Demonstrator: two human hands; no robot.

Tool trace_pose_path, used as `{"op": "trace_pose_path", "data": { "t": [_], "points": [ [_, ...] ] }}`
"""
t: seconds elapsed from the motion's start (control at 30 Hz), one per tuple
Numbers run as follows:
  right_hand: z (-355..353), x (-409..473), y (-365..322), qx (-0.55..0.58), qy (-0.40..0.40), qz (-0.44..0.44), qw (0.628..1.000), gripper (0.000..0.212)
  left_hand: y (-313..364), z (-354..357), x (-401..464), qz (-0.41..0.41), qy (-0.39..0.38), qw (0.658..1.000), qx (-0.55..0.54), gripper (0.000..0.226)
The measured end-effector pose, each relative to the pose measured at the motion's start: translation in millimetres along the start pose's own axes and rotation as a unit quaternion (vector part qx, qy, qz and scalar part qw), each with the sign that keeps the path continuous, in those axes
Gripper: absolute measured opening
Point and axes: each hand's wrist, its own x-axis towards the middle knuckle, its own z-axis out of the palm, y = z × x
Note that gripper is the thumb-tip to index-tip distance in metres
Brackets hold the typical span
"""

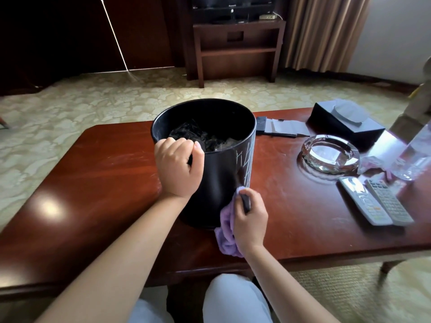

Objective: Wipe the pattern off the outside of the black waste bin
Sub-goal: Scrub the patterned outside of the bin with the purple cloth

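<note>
Black waste bin (217, 173) standing upright mid-tabletop (105, 183), open mouth up, white scratchy pattern (245, 164) on its right side. Left hand (178, 167) curled tight over the near rim, right hand (250, 220) low beside the bin's right wall, clutching a purple cloth (227, 229) against it just under the pattern.

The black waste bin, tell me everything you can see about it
The black waste bin is a glossy round tub standing upright on the wooden table. Dark crumpled material lies inside. Pale scratchy lines, the pattern, still mark its right side. The left hand grips its near rim, and the right hand presses a purple cloth against its lower wall.
</note>
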Motion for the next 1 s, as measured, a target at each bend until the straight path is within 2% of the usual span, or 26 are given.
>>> {"op": "trace_pose_path", "data": {
  "t": [0.07,0.13,0.33,0.4,0.53,0.63,0.8,0.87,1.0],
  "points": [
    [-0.2,-8.4,10.4,-0.02,-0.026,0.048,0.998,0.013,-0.5,-0.2,0.3,-0.001,-0.003,1.0,0.002,0.033],
    [-0.5,-4.3,2.5,-0.025,-0.015,0.051,0.998,0.013,-0.3,-0.4,0.5,-0.004,-0.004,1.0,0.004,0.034],
    [-1.6,33.4,-68.0,0.055,0.061,-0.088,0.993,0.012,0.1,-1.3,0.4,-0.006,-0.004,1.0,0.005,0.035],
    [-0.4,35.6,-69.6,0.061,0.063,-0.101,0.991,0.011,0.2,-1.6,0.8,-0.007,-0.005,1.0,0.004,0.035],
    [-2.3,13.6,-37.3,0.041,0.02,-0.041,0.998,0.026,0.9,-1.2,0.8,-0.011,-0.006,1.0,0.009,0.036],
    [-2.7,6.1,-31.7,0.018,0.0,-0.002,1.0,0.029,0.5,-1.3,0.6,-0.011,-0.006,1.0,0.01,0.036],
    [1.1,34.5,-80.8,0.049,0.062,-0.112,0.991,0.013,1.0,-1.4,0.6,-0.007,-0.006,1.0,0.0,0.034],
    [4.7,42.5,-92.4,0.031,0.074,-0.149,0.986,0.018,1.1,-1.3,0.6,-0.007,-0.006,1.0,-0.005,0.033],
    [7.9,44.4,-89.5,0.037,0.083,-0.142,0.986,0.021,1.2,-1.8,0.7,-0.004,-0.007,1.0,-0.006,0.032]
  ]
}}
